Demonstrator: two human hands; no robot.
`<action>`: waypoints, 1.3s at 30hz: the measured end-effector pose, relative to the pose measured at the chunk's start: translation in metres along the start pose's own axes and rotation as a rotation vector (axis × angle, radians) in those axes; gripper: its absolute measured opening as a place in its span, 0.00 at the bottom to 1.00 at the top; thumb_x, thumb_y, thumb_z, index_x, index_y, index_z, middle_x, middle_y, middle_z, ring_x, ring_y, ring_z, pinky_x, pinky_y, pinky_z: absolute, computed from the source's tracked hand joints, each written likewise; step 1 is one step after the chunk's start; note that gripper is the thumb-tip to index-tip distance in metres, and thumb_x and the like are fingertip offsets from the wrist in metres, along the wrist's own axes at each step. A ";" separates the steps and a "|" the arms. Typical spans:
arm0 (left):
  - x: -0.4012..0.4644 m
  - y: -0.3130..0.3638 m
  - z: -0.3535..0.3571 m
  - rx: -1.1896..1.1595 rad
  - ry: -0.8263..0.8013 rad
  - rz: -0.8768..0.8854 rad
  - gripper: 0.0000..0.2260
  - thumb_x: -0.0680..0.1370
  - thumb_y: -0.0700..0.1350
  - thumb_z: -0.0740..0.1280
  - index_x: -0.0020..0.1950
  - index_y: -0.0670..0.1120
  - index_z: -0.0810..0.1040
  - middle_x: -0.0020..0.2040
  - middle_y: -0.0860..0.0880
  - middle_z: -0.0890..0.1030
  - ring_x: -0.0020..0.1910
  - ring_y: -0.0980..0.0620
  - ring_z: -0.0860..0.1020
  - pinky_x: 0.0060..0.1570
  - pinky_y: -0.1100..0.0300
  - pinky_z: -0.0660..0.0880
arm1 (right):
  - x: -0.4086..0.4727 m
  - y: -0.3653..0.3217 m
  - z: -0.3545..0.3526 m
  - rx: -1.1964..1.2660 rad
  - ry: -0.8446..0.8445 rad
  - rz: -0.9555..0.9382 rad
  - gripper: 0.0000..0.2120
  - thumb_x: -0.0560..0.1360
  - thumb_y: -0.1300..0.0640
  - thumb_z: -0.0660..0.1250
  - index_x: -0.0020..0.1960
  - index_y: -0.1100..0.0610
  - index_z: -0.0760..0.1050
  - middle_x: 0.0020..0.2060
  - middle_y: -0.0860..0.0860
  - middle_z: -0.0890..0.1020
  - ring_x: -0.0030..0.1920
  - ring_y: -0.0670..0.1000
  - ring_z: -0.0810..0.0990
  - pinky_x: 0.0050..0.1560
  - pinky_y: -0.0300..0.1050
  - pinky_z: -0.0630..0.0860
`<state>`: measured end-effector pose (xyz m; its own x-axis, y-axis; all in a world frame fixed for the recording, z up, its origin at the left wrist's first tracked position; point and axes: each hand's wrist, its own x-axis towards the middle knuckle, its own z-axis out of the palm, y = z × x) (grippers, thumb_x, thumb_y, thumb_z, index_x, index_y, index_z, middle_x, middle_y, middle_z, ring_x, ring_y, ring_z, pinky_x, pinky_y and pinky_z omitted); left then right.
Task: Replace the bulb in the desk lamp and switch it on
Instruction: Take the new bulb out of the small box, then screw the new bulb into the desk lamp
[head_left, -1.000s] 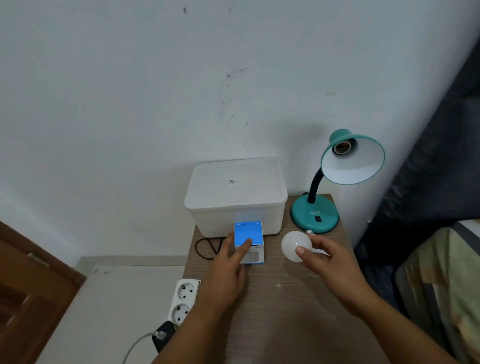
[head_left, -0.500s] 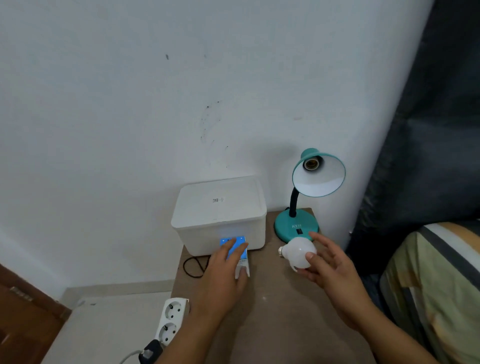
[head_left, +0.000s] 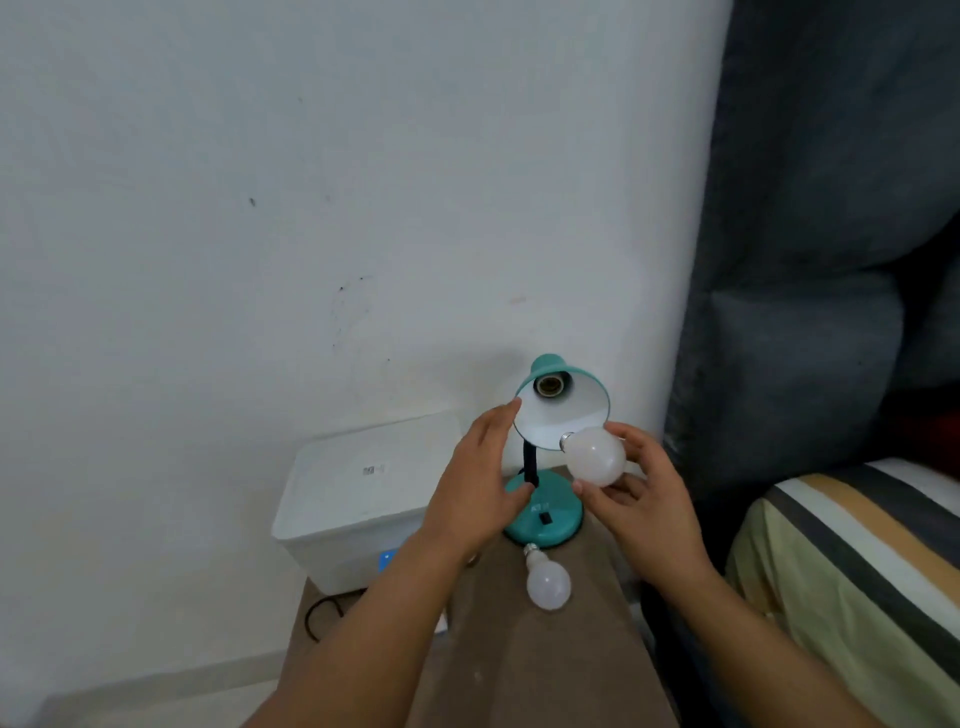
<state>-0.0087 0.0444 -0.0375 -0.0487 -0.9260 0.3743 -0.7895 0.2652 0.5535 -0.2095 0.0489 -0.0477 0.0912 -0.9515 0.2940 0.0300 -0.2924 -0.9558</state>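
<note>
Both forearms bare, seemingly no sleeves, rings or watch showing

matt frosted bulb (head_left: 595, 456), glossy teal lamp shade (head_left: 563, 410), wood-grain table (head_left: 545, 654), smooth plastic box (head_left: 363, 483).

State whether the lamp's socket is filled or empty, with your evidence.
Empty. The socket shows as a bare dark hole inside the shade; one bulb is in the right hand, outside the socket.
</note>
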 end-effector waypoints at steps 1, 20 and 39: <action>0.008 0.001 0.000 0.011 -0.003 0.020 0.43 0.71 0.42 0.75 0.80 0.56 0.55 0.77 0.53 0.62 0.76 0.54 0.63 0.74 0.61 0.63 | 0.005 -0.001 0.000 -0.015 0.001 -0.018 0.30 0.69 0.65 0.76 0.61 0.40 0.72 0.57 0.40 0.79 0.54 0.47 0.83 0.51 0.42 0.81; 0.063 -0.018 0.014 0.040 -0.012 0.162 0.44 0.76 0.41 0.72 0.77 0.70 0.47 0.81 0.59 0.56 0.75 0.61 0.63 0.67 0.60 0.73 | 0.069 0.032 0.027 -0.306 0.132 -0.250 0.28 0.67 0.60 0.78 0.62 0.44 0.71 0.57 0.40 0.73 0.58 0.42 0.76 0.56 0.40 0.78; 0.069 -0.022 0.020 0.005 -0.006 0.180 0.44 0.74 0.42 0.76 0.78 0.66 0.54 0.75 0.56 0.69 0.70 0.57 0.72 0.64 0.56 0.76 | 0.071 0.041 0.038 -0.529 0.202 -0.174 0.33 0.70 0.57 0.75 0.72 0.51 0.66 0.72 0.46 0.64 0.63 0.48 0.74 0.61 0.46 0.78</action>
<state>-0.0070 -0.0302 -0.0385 -0.1936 -0.8652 0.4625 -0.7705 0.4259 0.4742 -0.1636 -0.0273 -0.0663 -0.0634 -0.8693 0.4903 -0.4775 -0.4050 -0.7798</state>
